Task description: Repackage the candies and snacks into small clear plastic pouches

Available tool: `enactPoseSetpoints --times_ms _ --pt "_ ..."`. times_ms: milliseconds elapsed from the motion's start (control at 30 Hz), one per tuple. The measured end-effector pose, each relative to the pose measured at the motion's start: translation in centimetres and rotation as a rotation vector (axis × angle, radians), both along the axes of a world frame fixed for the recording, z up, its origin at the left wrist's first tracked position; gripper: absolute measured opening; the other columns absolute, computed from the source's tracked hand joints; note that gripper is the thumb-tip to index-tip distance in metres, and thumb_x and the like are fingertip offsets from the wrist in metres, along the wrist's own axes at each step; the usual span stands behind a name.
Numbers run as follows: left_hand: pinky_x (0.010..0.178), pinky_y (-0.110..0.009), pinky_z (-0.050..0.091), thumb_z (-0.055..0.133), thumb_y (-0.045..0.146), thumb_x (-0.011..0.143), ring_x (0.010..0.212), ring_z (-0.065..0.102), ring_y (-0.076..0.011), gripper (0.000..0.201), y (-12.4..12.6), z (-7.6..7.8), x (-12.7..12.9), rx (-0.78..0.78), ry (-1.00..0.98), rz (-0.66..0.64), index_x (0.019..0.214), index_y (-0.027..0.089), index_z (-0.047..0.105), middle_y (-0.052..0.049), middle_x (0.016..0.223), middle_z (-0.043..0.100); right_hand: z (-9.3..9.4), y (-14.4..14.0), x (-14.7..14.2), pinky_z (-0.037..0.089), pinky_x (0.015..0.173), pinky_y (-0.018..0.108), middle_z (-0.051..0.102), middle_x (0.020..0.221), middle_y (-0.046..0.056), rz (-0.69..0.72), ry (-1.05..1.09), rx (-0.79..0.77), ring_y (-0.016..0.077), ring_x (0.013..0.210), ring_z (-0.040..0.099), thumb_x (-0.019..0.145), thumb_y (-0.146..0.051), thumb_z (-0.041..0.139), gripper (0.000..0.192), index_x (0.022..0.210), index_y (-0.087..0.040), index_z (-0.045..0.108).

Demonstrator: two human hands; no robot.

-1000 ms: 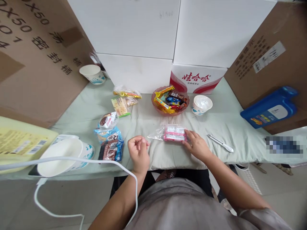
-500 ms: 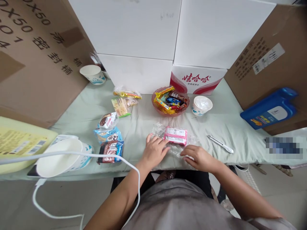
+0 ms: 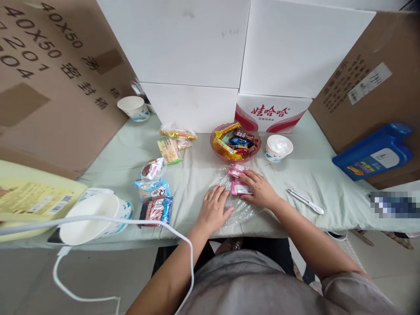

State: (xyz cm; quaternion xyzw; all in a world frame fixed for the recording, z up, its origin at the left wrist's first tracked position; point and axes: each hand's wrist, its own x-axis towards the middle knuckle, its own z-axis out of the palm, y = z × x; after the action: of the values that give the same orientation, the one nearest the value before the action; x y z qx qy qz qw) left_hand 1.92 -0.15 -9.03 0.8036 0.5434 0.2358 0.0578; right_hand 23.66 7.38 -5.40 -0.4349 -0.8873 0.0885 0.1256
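A pink-and-white packet [image 3: 241, 188] lies on a sheet of clear plastic film [image 3: 226, 218] in front of me. My right hand [image 3: 260, 190] rests over the packet from the right, its fingers stretched across the top and covering part of it. To the left, my left hand [image 3: 213, 209] lies flat on the film, fingers extended and thumb apart. Just beyond the packet stands a pinkish glass bowl [image 3: 215, 153] filled with wrapped snacks. A closed utility knife [image 3: 305, 201] lies to the right of my right hand.
Several wrapped snacks [image 3: 154, 188] form a column on the left. Paper cups stand at back left [image 3: 134, 111], front left [image 3: 88, 218] and right of the bowl [image 3: 278, 151]. A white cable [image 3: 131, 222] crosses my left forearm. Boxes [image 3: 193, 107] wall the back; a blue bottle [image 3: 374, 153] leans right.
My right hand has moved up and left from the film's near right edge onto the pink packet, and its fingers have straightened. My left hand stays on the film. The view has shifted slightly.
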Motion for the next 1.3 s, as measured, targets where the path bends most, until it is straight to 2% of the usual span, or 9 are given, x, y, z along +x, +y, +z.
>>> enactPoseSetpoints --times_ms 167,400,533,633,800,967,1067,1133,1300 --pt "0.107 -0.051 0.037 0.062 0.034 0.086 0.133 0.043 -0.0336 0.040 -0.2 0.5 0.1 -0.032 0.038 0.005 0.122 0.018 0.058 -0.014 0.137 0.054 1.2 1.2 3.8 0.048 0.091 0.042 0.067 0.121 0.012 -0.179 0.012 0.119 0.0278 0.104 0.064 0.084 -0.026 0.054 0.046 0.129 -0.018 0.054" --pt "0.107 -0.050 0.037 0.062 0.031 0.085 0.131 0.044 -0.0328 0.038 -0.2 0.7 0.2 -0.042 0.016 0.007 0.121 0.017 0.059 -0.012 0.136 0.055 6.1 3.4 6.7 0.049 0.069 0.035 0.071 0.103 0.012 -0.421 0.079 0.160 0.0266 0.084 0.066 0.083 -0.032 0.053 0.047 0.127 -0.016 0.054" --pt "0.107 -0.051 0.037 0.061 0.032 0.086 0.132 0.044 -0.0325 0.038 -0.2 0.6 0.1 -0.041 0.002 0.001 0.122 0.017 0.059 -0.013 0.136 0.055 10.0 5.6 4.6 0.046 0.087 0.040 0.066 0.119 0.013 -0.153 0.194 0.363 0.0271 0.105 0.061 0.087 -0.031 0.049 0.045 0.130 -0.018 0.052" --pt "0.108 -0.051 0.037 0.061 0.032 0.087 0.132 0.044 -0.0317 0.039 -0.2 0.6 0.1 -0.045 -0.006 0.007 0.123 0.018 0.058 -0.013 0.136 0.055 11.2 7.9 2.1 0.038 0.098 0.042 0.062 0.127 0.011 0.145 0.045 0.302 0.0259 0.117 0.054 0.090 -0.028 0.046 0.041 0.129 -0.020 0.055" --pt "0.108 -0.051 0.036 0.063 0.029 0.085 0.132 0.044 -0.0313 0.038 -0.3 0.4 0.2 -0.048 -0.002 0.022 0.121 0.018 0.059 -0.012 0.136 0.055 9.6 11.0 -0.9 0.033 0.099 0.049 0.061 0.129 0.012 0.104 -0.360 0.070 0.0317 0.120 0.051 0.082 -0.020 0.052 0.051 0.132 -0.021 0.056" --pt "0.107 -0.050 0.037 0.061 0.030 0.086 0.132 0.044 -0.0308 0.037 -0.2 0.4 0.1 -0.042 -0.002 0.021 0.121 0.018 0.059 -0.012 0.135 0.056 7.9 10.9 -1.4 0.030 0.103 0.052 0.049 0.141 0.017 0.028 -0.382 0.065 0.0359 0.129 0.041 0.074 -0.018 0.055 0.069 0.142 -0.016 0.043" --pt "0.106 -0.049 0.038 0.060 0.032 0.087 0.131 0.045 -0.0307 0.037 -0.2 0.5 0.0 -0.033 0.000 0.012 0.121 0.018 0.059 -0.012 0.134 0.057 7.1 8.3 -0.9 0.022 0.108 0.056 0.036 0.151 0.016 0.041 -0.192 0.224 0.0373 0.140 0.024 0.075 -0.015 0.055 0.073 0.146 -0.015 0.037" --pt "0.106 -0.049 0.038 0.059 0.032 0.087 0.131 0.045 -0.0309 0.036 -0.2 0.6 0.0 -0.028 0.005 0.008 0.121 0.019 0.059 -0.012 0.134 0.057 6.1 5.6 -0.6 0.025 0.108 0.054 0.044 0.145 0.016 0.077 -0.021 0.274 0.0344 0.136 0.031 0.082 -0.018 0.052 0.060 0.141 -0.016 0.043" --pt "0.106 -0.051 0.039 0.060 0.031 0.087 0.131 0.044 -0.0333 0.037 -0.2 0.5 0.1 -0.009 0.034 0.026 0.120 0.018 0.060 -0.013 0.136 0.055 2.2 -1.9 0.9 0.041 0.098 0.049 0.058 0.126 0.017 0.336 0.048 -0.035 0.0301 0.116 0.050 0.089 -0.048 0.056 0.052 0.131 -0.017 0.053"
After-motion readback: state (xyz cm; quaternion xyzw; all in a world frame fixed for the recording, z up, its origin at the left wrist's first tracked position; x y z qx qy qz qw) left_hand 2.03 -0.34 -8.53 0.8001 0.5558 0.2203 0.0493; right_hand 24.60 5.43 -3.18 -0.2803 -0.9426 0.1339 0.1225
